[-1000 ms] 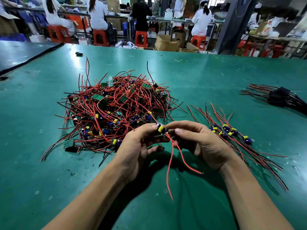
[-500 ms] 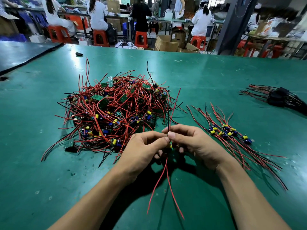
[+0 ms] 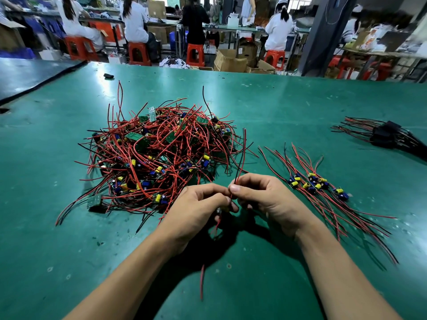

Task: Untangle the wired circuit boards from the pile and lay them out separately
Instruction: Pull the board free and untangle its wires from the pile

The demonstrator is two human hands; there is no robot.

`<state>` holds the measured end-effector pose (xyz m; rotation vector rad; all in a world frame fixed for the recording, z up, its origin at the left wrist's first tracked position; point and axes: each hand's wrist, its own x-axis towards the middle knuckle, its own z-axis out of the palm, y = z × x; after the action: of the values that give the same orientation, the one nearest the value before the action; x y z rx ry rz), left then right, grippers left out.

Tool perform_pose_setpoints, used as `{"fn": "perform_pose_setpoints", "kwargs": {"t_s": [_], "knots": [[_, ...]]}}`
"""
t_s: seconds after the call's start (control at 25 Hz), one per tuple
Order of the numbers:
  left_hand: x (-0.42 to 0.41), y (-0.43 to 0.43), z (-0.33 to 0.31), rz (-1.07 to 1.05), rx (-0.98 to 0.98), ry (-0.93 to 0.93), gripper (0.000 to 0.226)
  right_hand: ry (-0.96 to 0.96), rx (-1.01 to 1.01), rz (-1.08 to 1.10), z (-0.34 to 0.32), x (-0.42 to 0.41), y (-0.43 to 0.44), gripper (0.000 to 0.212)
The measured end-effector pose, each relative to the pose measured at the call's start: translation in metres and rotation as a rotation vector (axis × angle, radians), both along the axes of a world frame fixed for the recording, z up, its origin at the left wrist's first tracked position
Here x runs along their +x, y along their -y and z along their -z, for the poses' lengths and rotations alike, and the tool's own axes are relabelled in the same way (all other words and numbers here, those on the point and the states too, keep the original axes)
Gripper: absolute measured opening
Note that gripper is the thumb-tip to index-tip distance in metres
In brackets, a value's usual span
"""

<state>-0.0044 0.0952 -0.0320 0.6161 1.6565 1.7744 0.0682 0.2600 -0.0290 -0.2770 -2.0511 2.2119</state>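
I am holding 1 wired circuit board (image 3: 220,210) between both hands at lower centre of the frame, just below the pile (image 3: 157,158) on the table (image 3: 300,107). My left hand (image 3: 196,204) is curling round the board itself, which is mostly hidden under the fingers (image 3: 215,192); only a dark component and a yellow speck are showing. My right hand (image 3: 265,199) is pinching the upper leads (image 3: 241,155), 1 red and 1 black, between thumb and forefinger just above the board.

The long axis is running near vertical in the frame: the upper leads are rising beside the pile's right edge, and a red lower lead (image 3: 202,282) is trailing down between my forearms. Whether the upper leads are fully clear of the pile, I cannot tell.

The laid-out row (image 3: 316,183) is lying toward the right of the frame, nearer my right hand, its wires running diagonally from upper left to lower right. I am judging that the coming move calls for carrying the board rightward and tilting its axis to match.
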Motion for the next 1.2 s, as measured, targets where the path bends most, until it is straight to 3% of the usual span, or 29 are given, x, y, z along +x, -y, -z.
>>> {"fn": "perform_pose_setpoints", "kwargs": {"t_s": [0.44, 0.72, 1.0, 1.2], "knots": [[0.000, 0.000, 0.005, -0.116, -0.086, -0.216, 0.011, 0.060, 0.012, -0.004, 0.007, -0.003, 0.009, 0.028], [0.001, -0.005, 0.001, -0.155, -0.122, -0.204, 0.014, 0.095, 0.061, 0.214, 0.007, -0.008, 0.009, 0.025], [0.005, -0.007, -0.003, -0.038, -0.120, -0.140, 0.011, -0.008, -0.187, 0.536, 0.007, -0.017, -0.008, 0.021], [0.006, -0.005, -0.008, 0.026, -0.094, -0.136, 0.012, 0.013, -0.554, 0.580, -0.002, -0.016, -0.017, 0.026]]}}
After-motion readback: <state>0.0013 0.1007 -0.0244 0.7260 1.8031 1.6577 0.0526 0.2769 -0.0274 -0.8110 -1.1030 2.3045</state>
